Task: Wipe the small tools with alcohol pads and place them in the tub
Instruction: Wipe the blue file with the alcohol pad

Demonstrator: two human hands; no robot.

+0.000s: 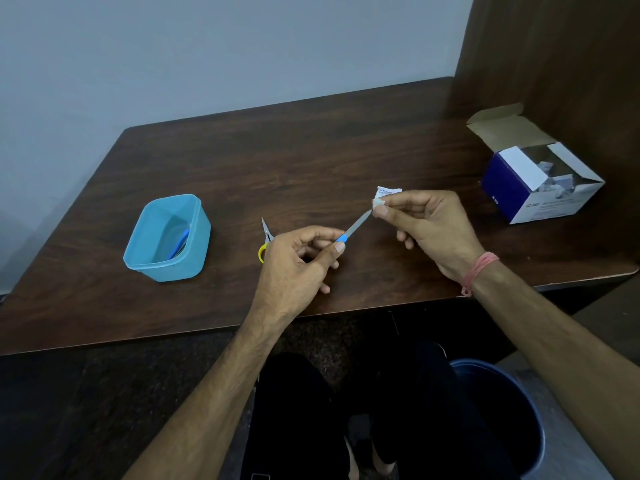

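My left hand [299,261] pinches the blue handle of a small metal file [356,227], blade pointing up and right. My right hand [427,225] pinches a white alcohol pad [378,203] around the blade's tip, with the torn wrapper [388,191] sticking up behind the fingers. Small scissors with a yellow handle [265,241] lie on the table just left of my left hand, partly hidden by it. The light blue tub [138,252] stands to the left with a blue-handled tool [181,242] inside.
An open blue and white box of pads [512,188] sits at the table's right end. The dark wooden table [311,157] meets a wooden panel on the right. A blue bin [512,403] stands on the floor below, beside my legs.
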